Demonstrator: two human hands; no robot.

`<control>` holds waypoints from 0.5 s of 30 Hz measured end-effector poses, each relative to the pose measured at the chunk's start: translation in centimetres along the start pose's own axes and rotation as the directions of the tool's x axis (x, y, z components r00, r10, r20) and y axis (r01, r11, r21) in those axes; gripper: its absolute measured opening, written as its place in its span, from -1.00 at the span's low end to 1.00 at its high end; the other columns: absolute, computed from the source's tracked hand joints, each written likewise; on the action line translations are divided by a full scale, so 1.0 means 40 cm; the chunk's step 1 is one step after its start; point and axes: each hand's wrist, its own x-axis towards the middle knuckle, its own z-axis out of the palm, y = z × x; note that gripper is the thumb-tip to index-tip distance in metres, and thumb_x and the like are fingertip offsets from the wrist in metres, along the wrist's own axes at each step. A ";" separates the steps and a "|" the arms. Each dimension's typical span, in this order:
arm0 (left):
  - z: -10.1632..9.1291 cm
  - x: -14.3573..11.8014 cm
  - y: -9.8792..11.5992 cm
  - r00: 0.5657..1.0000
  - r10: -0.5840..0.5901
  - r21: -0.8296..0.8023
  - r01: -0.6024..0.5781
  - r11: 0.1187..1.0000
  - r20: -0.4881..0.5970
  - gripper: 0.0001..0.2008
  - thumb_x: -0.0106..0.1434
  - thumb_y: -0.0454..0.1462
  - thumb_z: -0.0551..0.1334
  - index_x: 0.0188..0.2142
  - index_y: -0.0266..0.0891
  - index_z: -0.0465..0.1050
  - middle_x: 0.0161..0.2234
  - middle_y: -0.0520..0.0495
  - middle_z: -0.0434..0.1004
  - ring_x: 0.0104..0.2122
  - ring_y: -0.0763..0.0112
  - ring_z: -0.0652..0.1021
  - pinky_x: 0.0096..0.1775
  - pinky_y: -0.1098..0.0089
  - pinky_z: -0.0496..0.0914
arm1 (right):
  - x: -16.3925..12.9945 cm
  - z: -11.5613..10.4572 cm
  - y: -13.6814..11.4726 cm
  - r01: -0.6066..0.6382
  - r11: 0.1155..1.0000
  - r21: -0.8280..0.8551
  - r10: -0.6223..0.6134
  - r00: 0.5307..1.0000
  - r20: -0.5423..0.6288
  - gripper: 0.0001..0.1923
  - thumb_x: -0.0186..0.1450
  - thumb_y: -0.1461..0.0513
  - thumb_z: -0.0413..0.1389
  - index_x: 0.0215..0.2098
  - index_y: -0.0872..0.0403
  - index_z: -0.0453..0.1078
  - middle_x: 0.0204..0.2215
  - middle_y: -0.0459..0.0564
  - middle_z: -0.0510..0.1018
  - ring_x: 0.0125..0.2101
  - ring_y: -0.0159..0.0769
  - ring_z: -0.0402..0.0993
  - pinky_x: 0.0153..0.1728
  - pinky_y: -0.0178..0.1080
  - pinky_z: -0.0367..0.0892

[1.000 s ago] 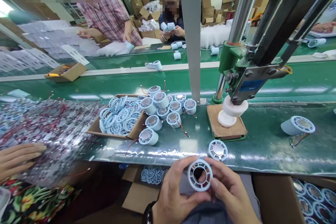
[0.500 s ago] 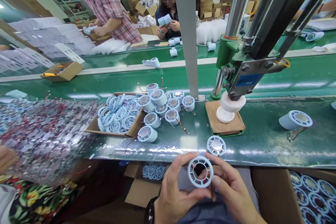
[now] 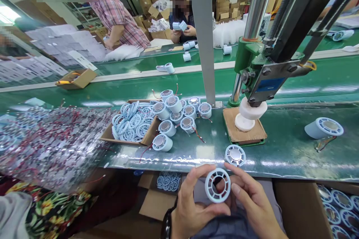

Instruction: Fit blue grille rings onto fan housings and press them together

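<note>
The person's two hands meet on one light-blue spoked ring [image 3: 207, 186], held up in front of the near edge of the worktop [image 3: 277, 158] with its round face toward the camera. The left hand [image 3: 189, 207] is curved into a wide C around the ring's left side, its index finger along the upper edge and its thumb beneath. The right hand [image 3: 252, 199] closes in from the other side, thumb against the right edge, index fingertip near the upper right; another fingertip shows through the ring's central opening. How firmly either hand presses cannot be told.

Just beyond the hands, a light-blue part with a silver disc [image 3: 235, 155] rests on the worktop near its edge. Behind it stands the green press [image 3: 244, 58], its white upper pad over a white base. To the left, a cardboard box of rings [image 3: 151, 134] sits beside a cluster of light-blue cylinders [image 3: 167, 128].
</note>
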 end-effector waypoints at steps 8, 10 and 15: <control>-0.005 0.002 0.005 1.000 0.007 0.055 -0.006 0.998 -0.021 -0.04 0.10 0.04 0.47 0.39 0.04 0.07 -0.07 -0.19 0.68 -0.15 0.14 0.71 -0.07 0.21 0.60 | 0.034 -0.062 -0.041 0.415 0.792 -0.447 -0.510 0.853 -0.112 -0.73 0.39 0.24 0.15 0.05 -0.01 0.51 -0.20 0.07 0.61 -0.37 -0.31 0.49 -0.33 -0.30 0.47; 0.005 0.000 0.008 1.000 0.002 0.020 -0.002 1.000 -0.015 -0.04 0.11 0.04 0.46 0.40 0.05 0.05 -0.06 -0.20 0.68 -0.18 0.14 0.71 -0.10 0.21 0.61 | 0.028 -0.043 -0.051 0.317 0.913 -0.256 -0.337 0.941 -0.037 -0.65 0.40 0.16 0.18 0.14 -0.03 0.45 -0.19 0.07 0.63 -0.41 -0.33 0.51 -0.38 -0.31 0.48; 0.035 -0.014 0.024 0.984 -0.177 -0.215 0.175 0.961 0.009 0.00 0.07 0.10 0.45 0.40 0.10 0.03 0.02 -0.21 0.59 -0.17 0.17 0.69 -0.13 0.23 0.62 | 0.019 0.012 -0.050 -0.177 0.974 0.143 0.157 0.978 0.139 -0.43 0.27 -0.07 0.29 0.11 0.06 0.45 -0.53 -0.08 0.53 -0.65 -0.45 0.38 -0.62 -0.41 0.32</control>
